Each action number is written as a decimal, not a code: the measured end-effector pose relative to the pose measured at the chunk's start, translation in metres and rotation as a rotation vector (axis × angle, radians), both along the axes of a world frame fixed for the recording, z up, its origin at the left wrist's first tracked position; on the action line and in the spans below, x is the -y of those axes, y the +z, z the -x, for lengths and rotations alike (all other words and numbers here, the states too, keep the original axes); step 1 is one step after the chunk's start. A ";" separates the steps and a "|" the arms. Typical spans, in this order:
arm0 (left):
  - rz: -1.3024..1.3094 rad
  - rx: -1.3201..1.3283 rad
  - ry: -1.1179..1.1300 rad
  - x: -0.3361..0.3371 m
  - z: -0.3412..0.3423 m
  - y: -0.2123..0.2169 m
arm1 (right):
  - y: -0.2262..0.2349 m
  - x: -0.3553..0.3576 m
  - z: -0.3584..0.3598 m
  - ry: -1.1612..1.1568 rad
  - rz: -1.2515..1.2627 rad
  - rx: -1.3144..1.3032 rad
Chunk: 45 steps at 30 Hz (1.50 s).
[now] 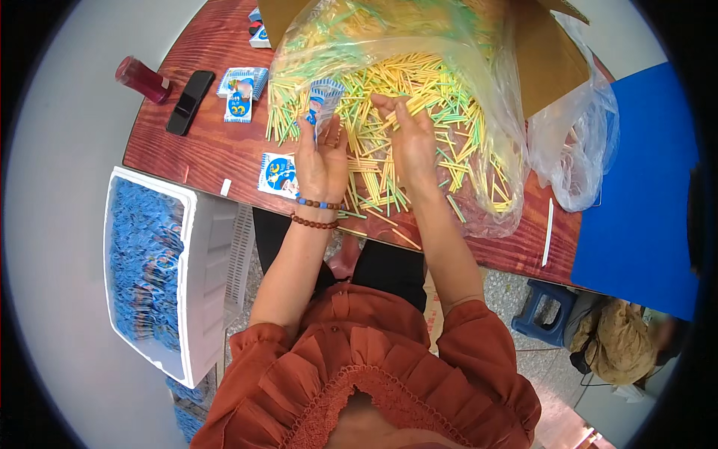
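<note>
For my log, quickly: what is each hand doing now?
Left hand: closed on a small blue-and-white packet.
Right hand: fingers curled over the yellow and green sticks; grip unclear.

The left hand (320, 161) holds a small blue-and-white packet (323, 101) open above the yellow and green sticks (419, 112). The right hand (410, 135) seems to pinch some sticks beside it.

A small hand-packing workshop: a reddish-brown wooden table (217, 150) holds a clear plastic bag of yellow and green sticks (419, 97) spilling from a brown cardboard box (550, 56) at twelve o'clock. At nine o'clock, a white foam crate (206, 299) brims with small blue-and-white printed sachets (142, 262). A blue plastic stool (542, 307) stands at four o'clock.
</note>
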<state>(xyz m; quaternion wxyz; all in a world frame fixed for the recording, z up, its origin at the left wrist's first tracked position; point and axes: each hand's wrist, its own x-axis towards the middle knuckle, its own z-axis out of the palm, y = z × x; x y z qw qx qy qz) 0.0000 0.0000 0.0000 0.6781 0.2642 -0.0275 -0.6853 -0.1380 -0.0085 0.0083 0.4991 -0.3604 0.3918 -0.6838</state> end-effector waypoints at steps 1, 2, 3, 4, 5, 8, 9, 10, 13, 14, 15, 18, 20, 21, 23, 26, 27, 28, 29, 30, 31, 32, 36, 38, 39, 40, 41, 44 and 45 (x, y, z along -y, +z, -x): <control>0.011 -0.016 -0.011 -0.001 -0.004 0.000 | 0.005 0.001 0.001 0.015 0.006 -0.143; 0.021 -0.032 -0.022 -0.002 -0.009 0.000 | 0.008 0.002 0.003 0.029 0.012 -0.287; 0.017 -0.041 -0.015 -0.007 -0.006 0.000 | 0.009 0.002 0.015 0.038 0.008 -0.297; 0.019 -0.048 0.010 -0.010 -0.005 0.001 | 0.010 0.002 0.027 0.158 -0.056 -0.669; 0.022 -0.053 0.034 -0.014 -0.005 0.003 | 0.011 0.002 0.039 0.281 -0.119 -1.040; 0.037 -0.024 0.047 -0.014 -0.030 0.004 | 0.010 -0.005 0.048 0.273 0.135 -1.462; 0.050 -0.010 0.056 -0.016 -0.034 0.004 | 0.007 -0.010 0.049 0.258 0.196 -1.576; 0.065 0.008 0.062 -0.016 -0.036 0.003 | 0.007 -0.007 0.049 0.261 0.196 -1.577; 0.062 -0.003 0.032 -0.019 -0.033 0.002 | 0.005 0.009 0.045 0.349 0.136 -1.779; 0.031 -0.036 0.023 -0.019 -0.032 -0.002 | 0.003 0.012 0.040 0.370 0.172 -1.804; 0.030 -0.035 0.026 -0.019 -0.032 -0.001 | 0.002 0.013 0.035 0.395 0.208 -1.827; 0.026 -0.014 0.018 -0.020 -0.034 -0.001 | 0.003 0.015 0.036 0.447 0.209 -1.864; 0.024 -0.016 0.013 -0.020 -0.037 -0.002 | 0.003 0.017 0.042 0.467 0.214 -1.839; 0.020 -0.017 0.006 -0.020 -0.038 -0.002 | 0.013 0.018 0.044 0.531 0.117 -1.812; 0.003 -0.008 0.009 -0.022 -0.039 -0.001 | 0.018 0.019 0.051 0.594 0.022 -1.785; -0.028 -0.039 0.000 -0.021 -0.031 -0.006 | 0.007 0.021 0.071 0.495 -0.062 -1.597; -0.043 -0.073 -0.008 -0.020 -0.029 -0.007 | 0.009 0.021 0.073 0.495 -0.063 -1.598; -0.054 -0.068 -0.007 -0.020 -0.027 -0.008 | 0.012 0.020 0.074 0.529 -0.169 -1.264; -0.053 -0.068 -0.008 -0.022 -0.025 -0.008 | 0.014 0.018 0.074 0.550 -0.265 -0.926; -0.052 -0.047 -0.032 -0.023 -0.022 -0.007 | 0.008 0.014 0.070 0.533 -0.341 -0.494; -0.050 -0.025 -0.055 -0.023 -0.019 -0.007 | 0.005 0.014 0.069 0.532 -0.338 -0.495; -0.009 -0.005 -0.103 -0.023 -0.015 -0.006 | 0.003 0.014 0.068 0.577 -0.363 -0.358; 0.099 0.046 -0.159 -0.009 0.006 0.021 | 0.016 -0.001 0.051 0.836 -0.393 -0.091; 0.139 0.107 -0.173 -0.003 0.013 0.030 | 0.016 -0.006 0.043 1.026 -0.417 0.002; 0.187 0.158 -0.189 0.000 0.019 0.033 | 0.015 -0.006 0.040 1.028 -0.414 0.006; 0.177 0.222 -0.150 0.002 0.024 0.033 | 0.012 -0.006 0.037 1.040 -0.445 0.059; 0.177 0.226 -0.151 0.004 0.026 0.034 | 0.010 -0.005 0.035 1.051 -0.477 0.112; 0.121 0.406 -0.235 0.006 0.024 0.029 | 0.017 -0.004 0.036 1.001 -0.544 0.082; 0.119 0.406 -0.240 0.006 0.026 0.026 | 0.017 -0.004 0.036 0.978 -0.590 0.065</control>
